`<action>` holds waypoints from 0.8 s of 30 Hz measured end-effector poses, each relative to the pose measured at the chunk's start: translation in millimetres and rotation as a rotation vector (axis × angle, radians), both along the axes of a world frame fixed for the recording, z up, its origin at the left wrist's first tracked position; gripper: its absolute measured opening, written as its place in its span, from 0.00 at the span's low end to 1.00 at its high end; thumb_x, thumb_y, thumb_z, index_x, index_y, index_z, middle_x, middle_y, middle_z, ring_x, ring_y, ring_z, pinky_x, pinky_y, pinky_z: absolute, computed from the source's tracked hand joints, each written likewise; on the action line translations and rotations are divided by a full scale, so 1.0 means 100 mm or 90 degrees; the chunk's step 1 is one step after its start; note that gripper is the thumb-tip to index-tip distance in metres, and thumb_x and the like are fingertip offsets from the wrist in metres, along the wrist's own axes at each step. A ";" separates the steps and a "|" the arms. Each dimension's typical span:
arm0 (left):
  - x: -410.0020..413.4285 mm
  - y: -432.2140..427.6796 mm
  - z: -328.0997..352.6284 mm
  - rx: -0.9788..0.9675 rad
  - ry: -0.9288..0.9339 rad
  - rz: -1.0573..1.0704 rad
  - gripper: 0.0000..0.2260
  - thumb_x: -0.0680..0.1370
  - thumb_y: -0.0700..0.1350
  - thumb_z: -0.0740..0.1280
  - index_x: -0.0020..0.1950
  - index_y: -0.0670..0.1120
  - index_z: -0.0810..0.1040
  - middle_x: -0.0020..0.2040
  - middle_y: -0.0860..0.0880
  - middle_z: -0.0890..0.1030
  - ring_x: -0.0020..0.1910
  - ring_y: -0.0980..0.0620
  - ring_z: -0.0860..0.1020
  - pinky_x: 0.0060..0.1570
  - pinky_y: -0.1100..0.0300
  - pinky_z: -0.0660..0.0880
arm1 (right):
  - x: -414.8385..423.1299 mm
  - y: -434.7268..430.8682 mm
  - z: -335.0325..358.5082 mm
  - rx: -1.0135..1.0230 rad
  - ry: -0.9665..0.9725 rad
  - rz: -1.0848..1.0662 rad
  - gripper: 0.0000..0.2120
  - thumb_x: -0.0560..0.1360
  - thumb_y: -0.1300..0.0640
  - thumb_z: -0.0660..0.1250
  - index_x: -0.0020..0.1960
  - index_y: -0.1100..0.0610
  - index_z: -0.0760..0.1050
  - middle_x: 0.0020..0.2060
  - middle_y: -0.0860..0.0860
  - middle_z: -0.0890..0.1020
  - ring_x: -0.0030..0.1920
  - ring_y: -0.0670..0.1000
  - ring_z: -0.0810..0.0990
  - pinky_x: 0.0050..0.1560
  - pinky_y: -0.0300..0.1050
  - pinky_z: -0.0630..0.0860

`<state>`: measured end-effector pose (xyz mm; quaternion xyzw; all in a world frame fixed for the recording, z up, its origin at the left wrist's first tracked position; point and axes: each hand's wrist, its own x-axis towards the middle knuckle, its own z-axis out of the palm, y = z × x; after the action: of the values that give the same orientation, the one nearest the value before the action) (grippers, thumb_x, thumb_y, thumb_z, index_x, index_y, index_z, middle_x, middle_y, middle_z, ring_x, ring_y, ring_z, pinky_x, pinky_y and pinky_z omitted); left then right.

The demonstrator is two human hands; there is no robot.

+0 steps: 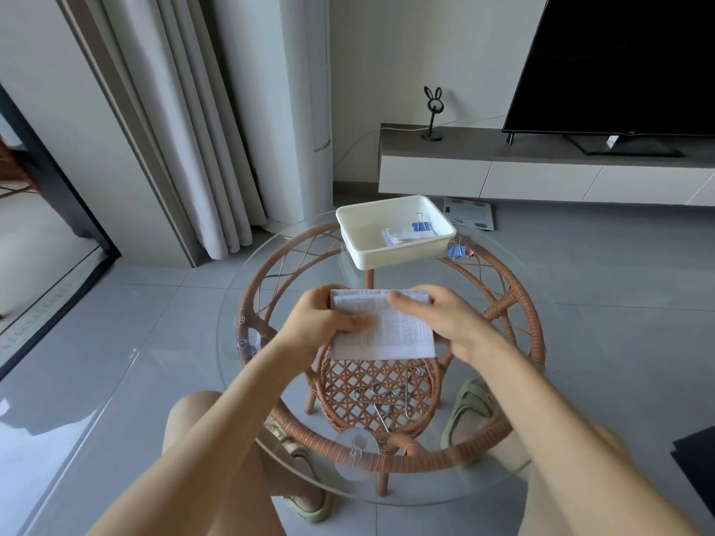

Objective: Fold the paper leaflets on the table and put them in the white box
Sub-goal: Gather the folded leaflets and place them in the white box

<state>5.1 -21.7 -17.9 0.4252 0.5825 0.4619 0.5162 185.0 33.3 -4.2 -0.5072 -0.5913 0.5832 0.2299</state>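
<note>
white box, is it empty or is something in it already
Not empty: folded white papers lie inside the white box, with a blue binder clip at their far edge.

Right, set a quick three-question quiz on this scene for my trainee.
1. True or false: the white box is empty.
2. The leaflet being folded is held by: A) one hand only, B) both hands, C) no hand.
3. What small blue thing lies on the glass table just right of the box?

Key:
1. False: folded paper with a blue binder clip lies inside.
2. B: the left hand and right hand both grip it.
3. A second binder clip.
</note>
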 end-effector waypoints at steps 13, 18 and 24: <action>0.20 0.47 0.61 -0.211 0.287 -0.467 0.14 0.71 0.39 0.74 0.55 0.46 0.77 0.50 0.50 0.83 0.49 0.53 0.82 0.49 0.63 0.79 | 0.34 0.27 0.47 0.026 -0.069 0.218 0.06 0.70 0.69 0.71 0.39 0.63 0.75 0.32 0.52 0.79 0.31 0.45 0.80 0.30 0.36 0.75; 0.46 0.62 0.49 -0.133 0.220 -0.374 0.10 0.70 0.39 0.75 0.50 0.44 0.78 0.47 0.47 0.83 0.45 0.49 0.83 0.45 0.59 0.80 | 0.36 0.41 0.43 0.121 -0.078 0.139 0.10 0.68 0.61 0.76 0.47 0.57 0.78 0.44 0.52 0.81 0.46 0.50 0.79 0.49 0.44 0.75; 0.54 0.63 0.15 -0.071 -0.127 -0.055 0.15 0.66 0.35 0.75 0.51 0.41 0.79 0.49 0.43 0.83 0.47 0.46 0.82 0.47 0.53 0.79 | 0.53 0.37 0.14 -0.012 0.108 -0.038 0.30 0.59 0.54 0.77 0.59 0.58 0.75 0.49 0.56 0.84 0.47 0.53 0.83 0.45 0.44 0.78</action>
<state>59.5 41.8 -3.1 0.3721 0.5344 0.4462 0.6138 237.8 70.4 9.4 -0.4756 -0.5489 0.6224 0.2916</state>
